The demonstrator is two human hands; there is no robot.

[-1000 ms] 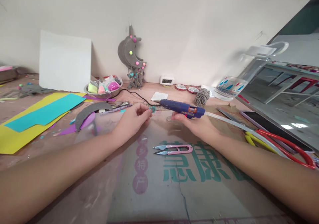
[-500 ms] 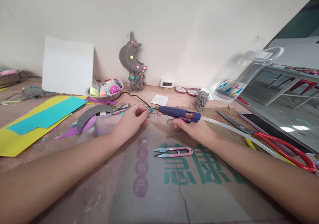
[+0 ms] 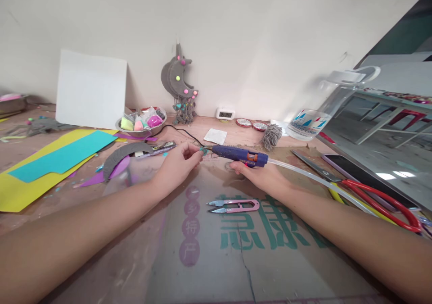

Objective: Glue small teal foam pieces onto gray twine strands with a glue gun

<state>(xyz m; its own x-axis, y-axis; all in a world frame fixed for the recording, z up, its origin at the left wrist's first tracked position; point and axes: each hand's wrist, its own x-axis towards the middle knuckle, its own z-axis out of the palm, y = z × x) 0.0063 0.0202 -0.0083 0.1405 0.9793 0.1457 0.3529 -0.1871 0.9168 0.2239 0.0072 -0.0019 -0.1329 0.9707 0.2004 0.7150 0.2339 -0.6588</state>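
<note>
My left hand (image 3: 182, 161) pinches a small teal piece (image 3: 203, 151) between thumb and fingertips; its exact shape is too small to tell. Wrapped round the handle of a blue glue gun (image 3: 239, 154) is my right hand (image 3: 258, 174). The gun lies level, its nozzle pointing left at the teal piece, and I cannot tell whether they touch. A long clear glue stick (image 3: 303, 170) runs out of the gun's back end. Below both hands, pink thread snips (image 3: 234, 206) rest on the printed board (image 3: 209, 268).
Red-handled scissors (image 3: 381, 202) and a phone (image 3: 367, 178) lie on the right, near a clear bottle (image 3: 310, 121). Grey yarn (image 3: 272, 136) and a small clock (image 3: 225, 113) stand behind. Leftward are a grey felt crescent (image 3: 123, 156), teal sheet (image 3: 67, 155) and bowl (image 3: 141, 132). A moon ornament (image 3: 172, 76) hangs above.
The glue gun and my right hand have shifted slightly left, bringing the nozzle closer to the teal piece. My left hand stays nearly still, and the view has moved a little.
</note>
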